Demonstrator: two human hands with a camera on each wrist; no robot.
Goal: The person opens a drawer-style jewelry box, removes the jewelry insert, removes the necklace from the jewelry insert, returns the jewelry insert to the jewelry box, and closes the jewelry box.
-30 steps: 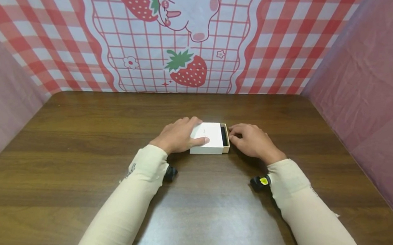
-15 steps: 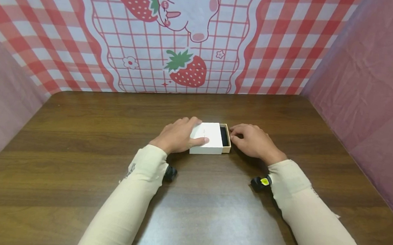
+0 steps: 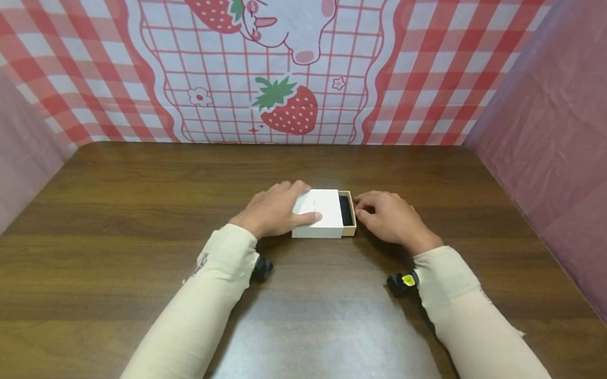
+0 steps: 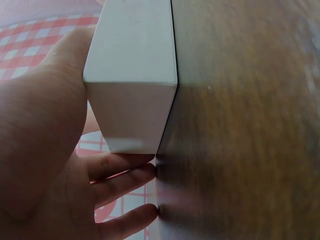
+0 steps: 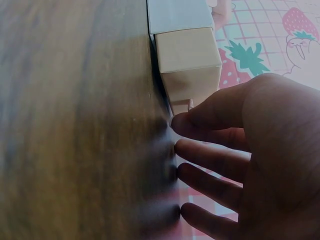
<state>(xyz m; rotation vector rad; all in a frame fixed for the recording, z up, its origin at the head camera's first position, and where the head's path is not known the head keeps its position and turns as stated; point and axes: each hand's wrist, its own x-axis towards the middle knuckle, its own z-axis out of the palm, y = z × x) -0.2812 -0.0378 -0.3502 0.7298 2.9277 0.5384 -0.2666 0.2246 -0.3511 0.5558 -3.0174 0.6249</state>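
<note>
A small white box (image 3: pixel 319 210) lies flat on the table, made as an outer sleeve with a tan drawer (image 3: pixel 349 230) drawn partly out of its right end. Something black (image 3: pixel 345 210) shows inside the drawer. My left hand (image 3: pixel 271 209) grips the sleeve's left part, thumb on the top face and the index finger at the far edge. In the left wrist view, other fingertips touch the table beside the box's end. My right hand (image 3: pixel 389 217) pinches a small pull tab (image 5: pixel 183 106) on the drawer's end between thumb and index finger. Its other fingertips rest on the table.
The brown wooden table (image 3: pixel 313 333) reaches back to a red-checked cloth (image 3: pixel 425 74) printed with strawberries. A pink cloth (image 3: pixel 569 145) hangs along the right side. Dark wrist cameras sit at both cuffs.
The drawer has slid a little to the right out of the sleeve, showing more of the black inside. My right hand moved slightly right with it; my left hand stays on the sleeve.
</note>
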